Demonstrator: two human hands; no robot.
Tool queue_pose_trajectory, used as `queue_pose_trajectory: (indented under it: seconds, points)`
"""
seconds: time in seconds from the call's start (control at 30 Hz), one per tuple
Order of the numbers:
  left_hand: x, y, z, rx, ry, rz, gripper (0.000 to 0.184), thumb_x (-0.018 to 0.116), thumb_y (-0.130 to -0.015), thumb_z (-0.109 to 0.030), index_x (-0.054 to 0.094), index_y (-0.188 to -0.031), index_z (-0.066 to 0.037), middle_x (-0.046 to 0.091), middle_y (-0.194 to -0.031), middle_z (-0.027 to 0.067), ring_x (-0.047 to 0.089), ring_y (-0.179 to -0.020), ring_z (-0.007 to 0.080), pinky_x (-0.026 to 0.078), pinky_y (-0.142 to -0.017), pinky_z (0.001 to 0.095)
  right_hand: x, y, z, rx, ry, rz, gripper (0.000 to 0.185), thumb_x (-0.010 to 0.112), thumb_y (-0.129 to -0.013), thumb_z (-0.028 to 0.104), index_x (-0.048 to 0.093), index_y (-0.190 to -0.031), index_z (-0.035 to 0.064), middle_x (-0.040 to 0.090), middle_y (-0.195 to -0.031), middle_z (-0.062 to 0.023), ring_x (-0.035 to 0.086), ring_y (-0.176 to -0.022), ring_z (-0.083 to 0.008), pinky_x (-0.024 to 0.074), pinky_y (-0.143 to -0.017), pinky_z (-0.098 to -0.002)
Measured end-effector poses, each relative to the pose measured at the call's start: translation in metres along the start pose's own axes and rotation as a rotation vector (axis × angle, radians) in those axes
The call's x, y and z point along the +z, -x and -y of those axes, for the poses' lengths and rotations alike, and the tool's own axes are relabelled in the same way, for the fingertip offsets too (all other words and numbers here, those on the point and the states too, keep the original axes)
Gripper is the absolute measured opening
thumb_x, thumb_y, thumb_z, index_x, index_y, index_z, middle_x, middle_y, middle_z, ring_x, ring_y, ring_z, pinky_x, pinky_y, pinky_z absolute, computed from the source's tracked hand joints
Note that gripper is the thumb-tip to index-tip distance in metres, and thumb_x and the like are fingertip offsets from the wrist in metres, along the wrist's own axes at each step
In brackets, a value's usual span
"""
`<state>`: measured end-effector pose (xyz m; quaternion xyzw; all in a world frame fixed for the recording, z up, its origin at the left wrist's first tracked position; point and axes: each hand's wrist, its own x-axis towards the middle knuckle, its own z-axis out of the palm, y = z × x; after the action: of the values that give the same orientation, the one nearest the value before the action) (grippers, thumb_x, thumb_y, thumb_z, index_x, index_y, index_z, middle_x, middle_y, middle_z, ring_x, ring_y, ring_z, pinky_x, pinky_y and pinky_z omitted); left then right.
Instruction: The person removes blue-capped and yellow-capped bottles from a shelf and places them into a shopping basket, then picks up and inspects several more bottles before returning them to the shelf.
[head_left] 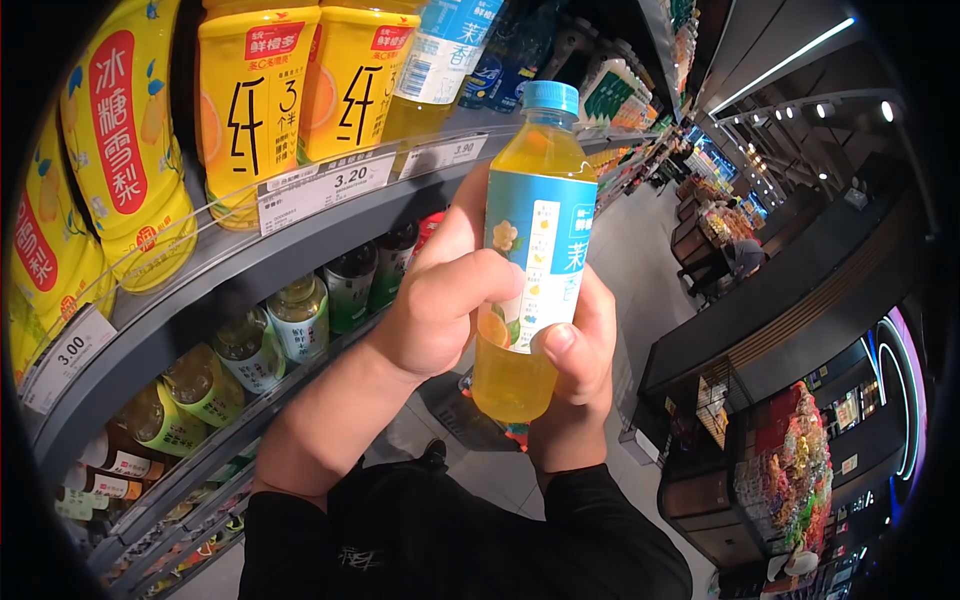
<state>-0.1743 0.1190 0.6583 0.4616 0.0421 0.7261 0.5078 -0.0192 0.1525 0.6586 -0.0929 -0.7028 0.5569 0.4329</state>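
Observation:
A clear bottle of yellow drink with a light blue cap and a blue and white label stands nearly upright, tilted slightly, in front of me. My left hand wraps round its left side, with a finger across the label. On the right side, my right hand holds the bottle too, its thumb on the label's lower edge. The fingers behind the bottle are hidden. The cap is on.
At the left, a shelf holds yellow bottles above price tags. More drinks stand on the shelf below. An aisle runs along the right, with a display of colourful packets and a person farther off.

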Motion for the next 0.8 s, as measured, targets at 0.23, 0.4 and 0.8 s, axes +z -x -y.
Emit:
queue_pose_trajectory:
  seconds: [0.23,0.4,0.8]
  points:
    - [0.0011,0.0038,-0.0024,-0.02,0.124,0.057,0.08,0.054,-0.081,-0.005,0.033,-0.158,-0.002,0.053,-0.136,0.0108,0.054,-0.122,0.0194,0.044,-0.107,0.0337,0.0006,0.0025,-0.0019,0.005,-0.021,-0.011,0.085,0.075,-0.084,0.037,0.046,-0.148,-0.0108,0.064,-0.135,-0.0165,0.063,-0.123,-0.0235,0.0479,-0.107,-0.0369]
    - [-0.0006,0.0027,-0.0057,-0.025,0.08,0.066,0.08,0.054,-0.081,-0.004,0.032,-0.158,-0.002,0.054,-0.131,0.0097,0.054,-0.118,0.0176,0.045,-0.104,0.0331,0.0039,0.0006,-0.001,-0.005,-0.027,-0.005,0.084,0.075,-0.085,0.038,0.046,-0.147,-0.0108,0.064,-0.134,-0.0164,0.063,-0.122,-0.0233,0.0483,-0.106,-0.0366]
    - [0.0007,-0.0051,-0.0044,-0.05,0.065,0.056,0.079,0.054,-0.082,-0.003,0.032,-0.158,-0.003,0.055,-0.129,0.009,0.055,-0.116,0.0172,0.046,-0.103,0.0344,-0.0037,-0.0062,-0.0068,-0.06,-0.087,0.025,0.083,0.076,-0.086,0.038,0.047,-0.146,-0.0104,0.065,-0.134,-0.0164,0.064,-0.121,-0.0232,0.0486,-0.106,-0.0363]
